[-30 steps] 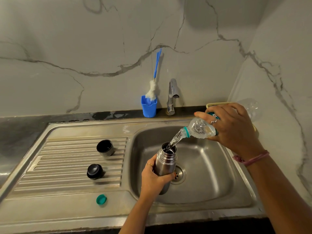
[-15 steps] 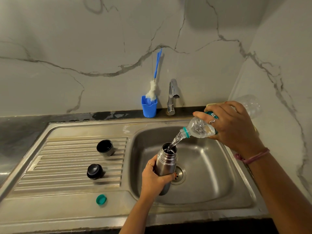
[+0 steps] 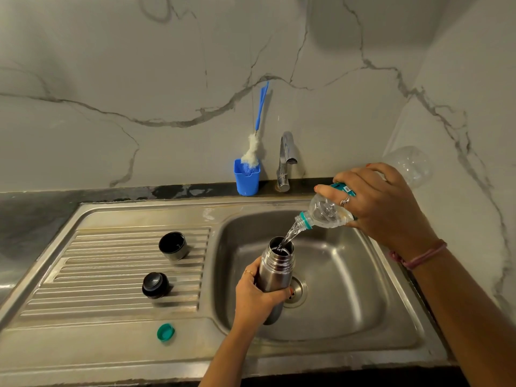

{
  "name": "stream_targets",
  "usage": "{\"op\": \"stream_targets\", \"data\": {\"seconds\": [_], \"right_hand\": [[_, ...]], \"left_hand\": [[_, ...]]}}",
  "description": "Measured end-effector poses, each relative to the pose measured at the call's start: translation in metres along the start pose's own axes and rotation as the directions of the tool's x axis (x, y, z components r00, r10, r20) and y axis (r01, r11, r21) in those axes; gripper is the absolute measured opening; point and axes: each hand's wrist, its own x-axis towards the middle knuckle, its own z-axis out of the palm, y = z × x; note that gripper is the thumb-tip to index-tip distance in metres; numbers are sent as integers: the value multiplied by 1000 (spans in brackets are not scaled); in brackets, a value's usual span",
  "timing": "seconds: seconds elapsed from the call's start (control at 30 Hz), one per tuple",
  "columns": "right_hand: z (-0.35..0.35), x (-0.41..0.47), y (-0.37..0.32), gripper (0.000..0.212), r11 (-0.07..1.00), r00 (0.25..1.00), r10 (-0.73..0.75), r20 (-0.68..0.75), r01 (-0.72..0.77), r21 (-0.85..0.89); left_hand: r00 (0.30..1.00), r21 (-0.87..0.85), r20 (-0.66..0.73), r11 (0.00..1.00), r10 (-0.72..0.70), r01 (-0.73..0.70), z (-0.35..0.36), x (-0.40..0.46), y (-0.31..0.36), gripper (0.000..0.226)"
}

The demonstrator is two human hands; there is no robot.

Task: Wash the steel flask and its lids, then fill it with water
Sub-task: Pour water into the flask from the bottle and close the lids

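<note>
Over the steel sink the right hand grips the clear bottle, now tipped higher than a second ago and still pouring water into the flask — upright, wrapped by the left hand — with both lids unmoved on the drainer.

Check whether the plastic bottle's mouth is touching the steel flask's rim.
Apart. The head view shows the plastic bottle tilted above the steel flask, with a gap between mouth and rim that only the stream of water crosses.
</note>
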Motion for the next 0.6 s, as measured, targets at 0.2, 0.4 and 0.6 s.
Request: {"op": "stream_targets", "data": {"seconds": [0.2, 0.4, 0.6], "right_hand": [[-2, 4, 1, 48, 999, 1000, -31, -2, 31, -21], [-3, 9, 0, 43, 997, 998, -54, -30, 52, -54], [-1, 14, -4, 36, 991, 995, -82, -49, 76, -113]], "left_hand": [[1000, 10, 0, 1000, 9, -9, 1, 1, -1, 81], [1000, 9, 8, 1000, -7, 7, 1, 3, -1, 82], [1000, -7, 20, 1000, -13, 13, 0, 4, 0, 83]]}}
